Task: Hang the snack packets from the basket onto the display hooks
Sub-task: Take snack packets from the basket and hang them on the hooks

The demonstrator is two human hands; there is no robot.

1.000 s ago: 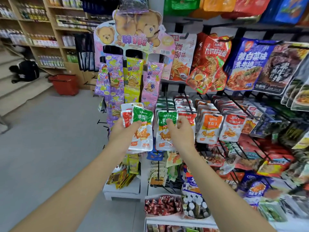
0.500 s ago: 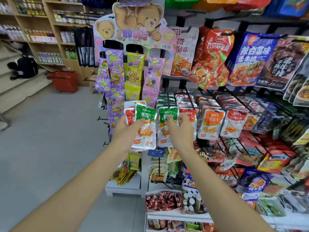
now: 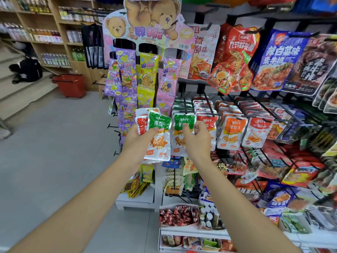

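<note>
L hand (image 3: pixel 139 137), mid-frame: thumb clamped over a fanned stack (image 3: pixel 159 148) of pkts, green-top in front, red-top behind. Firm hold, stack just left of the hook rows.

R hand (image 3: pixel 198 141) right beside it: thumb and curled fingers pinch a green pkt (image 3: pixel 179 121) at the front of a hook (image 3: pixel 184 103). From my end I can't tell if its hole is fully on the rod.

Red basket (image 3: pixel 73 88) on the floor, upper left, well apart from both hands. Bear card (image 3: pixel 145 21) top centre.
</note>
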